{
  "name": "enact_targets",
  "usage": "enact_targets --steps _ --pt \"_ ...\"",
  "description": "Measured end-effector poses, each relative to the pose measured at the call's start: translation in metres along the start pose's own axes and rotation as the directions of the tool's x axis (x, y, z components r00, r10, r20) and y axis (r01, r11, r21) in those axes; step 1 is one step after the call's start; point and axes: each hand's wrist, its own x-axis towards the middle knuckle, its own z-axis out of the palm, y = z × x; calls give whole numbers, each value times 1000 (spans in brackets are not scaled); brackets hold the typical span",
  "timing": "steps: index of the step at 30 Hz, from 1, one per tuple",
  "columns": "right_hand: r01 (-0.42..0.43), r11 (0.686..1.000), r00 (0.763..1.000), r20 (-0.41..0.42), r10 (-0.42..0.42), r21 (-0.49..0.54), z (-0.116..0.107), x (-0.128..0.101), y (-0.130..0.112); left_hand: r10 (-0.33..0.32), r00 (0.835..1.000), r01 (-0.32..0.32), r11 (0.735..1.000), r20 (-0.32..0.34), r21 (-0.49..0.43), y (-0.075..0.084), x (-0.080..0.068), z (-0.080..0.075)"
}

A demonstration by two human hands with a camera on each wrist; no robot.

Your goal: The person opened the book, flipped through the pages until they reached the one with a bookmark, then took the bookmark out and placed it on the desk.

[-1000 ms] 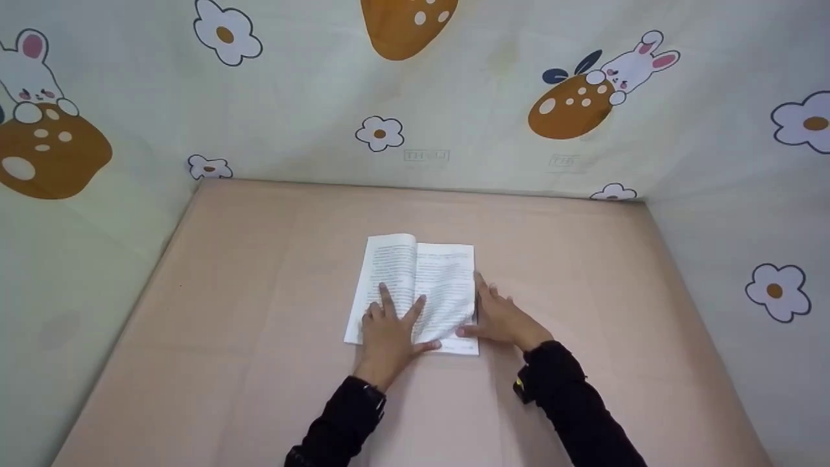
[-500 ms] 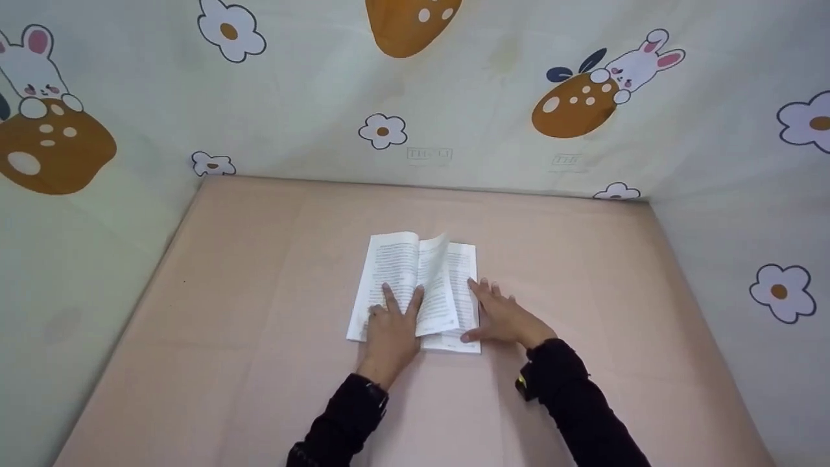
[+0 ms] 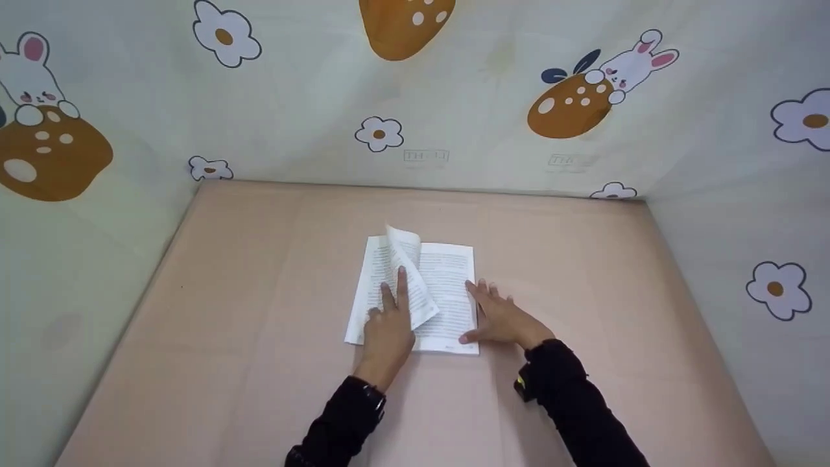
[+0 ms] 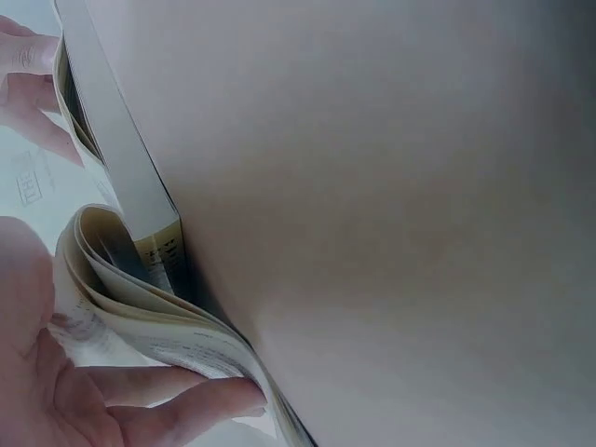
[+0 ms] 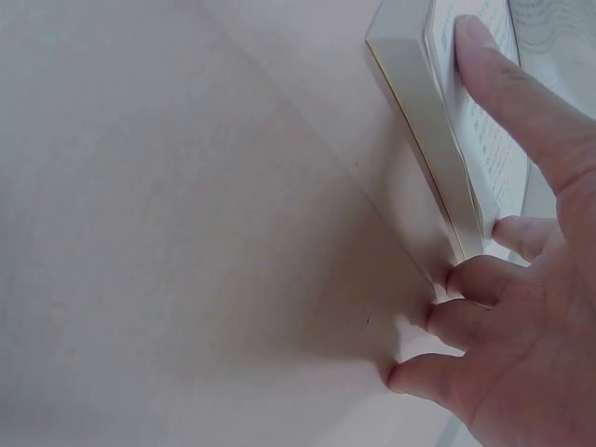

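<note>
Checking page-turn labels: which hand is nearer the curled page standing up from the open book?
Left. The left hand touches the curled page with its fingers; the right hand rests at the book's right edge, away from that page.

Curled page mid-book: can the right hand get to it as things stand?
Probably yes. The right hand rests on the book's right edge, and bare page lies between it and the curled page. The left hand already presses that page with straight fingers, so they may crowd.
</note>
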Motion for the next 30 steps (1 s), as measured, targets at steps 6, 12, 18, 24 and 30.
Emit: enact_targets --steps 6,12,18,24,30 --pt "-10 1000 1000 -6 10 8 1 0 0 22 1000 -22 1000 -14 5 1 -1 0" --pt "-3 1000 1000 15 3 20 2 0 0 -16 997 15 1000 69 18 -3 -4 0" --pt "-12 1000 1000 18 11 20 1 -1 -1 -23 997 24 1000 68 -16 -7 -6 2" --pt "-23 1000 999 27 22 20 0 -1 0 13 1000 -12 999 25 -37 -8 -4 0" --pt "-4 1000 999 34 4 22 -3 -2 0 1 1000 -3 998 31 68 -4 -2 4"
